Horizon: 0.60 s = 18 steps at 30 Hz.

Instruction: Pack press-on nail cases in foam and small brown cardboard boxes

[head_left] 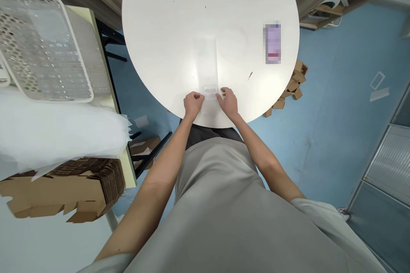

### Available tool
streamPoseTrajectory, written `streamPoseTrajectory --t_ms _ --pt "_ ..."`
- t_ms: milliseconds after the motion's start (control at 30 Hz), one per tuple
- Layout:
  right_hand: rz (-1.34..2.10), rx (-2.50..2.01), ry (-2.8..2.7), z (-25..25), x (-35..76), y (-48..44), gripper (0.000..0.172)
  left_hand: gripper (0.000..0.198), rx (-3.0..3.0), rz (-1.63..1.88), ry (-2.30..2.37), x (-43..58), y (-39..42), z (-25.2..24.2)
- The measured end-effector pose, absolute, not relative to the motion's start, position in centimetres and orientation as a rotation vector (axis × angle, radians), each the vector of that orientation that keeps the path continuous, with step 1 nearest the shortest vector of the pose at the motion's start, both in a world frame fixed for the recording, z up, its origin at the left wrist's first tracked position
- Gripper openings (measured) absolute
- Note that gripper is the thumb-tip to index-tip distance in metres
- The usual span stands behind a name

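On the round white table lies a long, translucent white sheet or sleeve point(207, 62), running away from me. A small clear item point(210, 91) rests at its near end, between my two hands. My left hand point(193, 103) is at the left edge of that near end, with thumb and fingers pinched together; what they hold is too small to make out. At the right edge is my right hand point(228, 100), its thumb and fingers apart, with the thumb tip close to the sheet's edge.
A blurred purple rectangle point(273, 44) lies on the right of the round table point(153, 17). To the left, a side table carries a white basket point(81, 66) of clear pieces, white sheets point(60, 130) and flattened cardboard point(64, 190). Small brown boxes point(296, 79) sit on the blue floor.
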State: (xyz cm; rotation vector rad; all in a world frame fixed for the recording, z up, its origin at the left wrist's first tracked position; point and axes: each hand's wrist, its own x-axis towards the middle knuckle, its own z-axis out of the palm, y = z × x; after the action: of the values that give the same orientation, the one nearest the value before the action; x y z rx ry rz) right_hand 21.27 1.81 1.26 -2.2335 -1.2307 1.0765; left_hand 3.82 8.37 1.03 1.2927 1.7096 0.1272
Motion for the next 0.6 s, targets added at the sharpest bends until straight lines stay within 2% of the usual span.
streamPoseTrajectory --t_ms 100,267,367,500,600 --pt "1.145 -2.256 -1.049 0.2 21.4 3.3 0.04 0.007 1.318 0.109 1.727 4.2 8.2 1.4" --pt "1.196 -2.263 -0.946 -0.7 20.5 5.2 0.025 0.007 1.325 0.086 1.749 4.6 8.3 1.5" --pt "1.241 -2.177 -0.884 -0.9 20.3 5.5 0.023 0.006 1.305 0.08 1.742 4.4 8.5 1.4" --pt "1.35 -1.998 -0.703 -0.7 20.8 5.0 0.029 0.007 1.23 0.1 1.762 3.4 8.8 1.2" --pt "1.405 -1.869 -0.617 -0.5 21.5 4.1 0.042 0.018 1.172 0.232 1.755 2.7 8.9 1.1"
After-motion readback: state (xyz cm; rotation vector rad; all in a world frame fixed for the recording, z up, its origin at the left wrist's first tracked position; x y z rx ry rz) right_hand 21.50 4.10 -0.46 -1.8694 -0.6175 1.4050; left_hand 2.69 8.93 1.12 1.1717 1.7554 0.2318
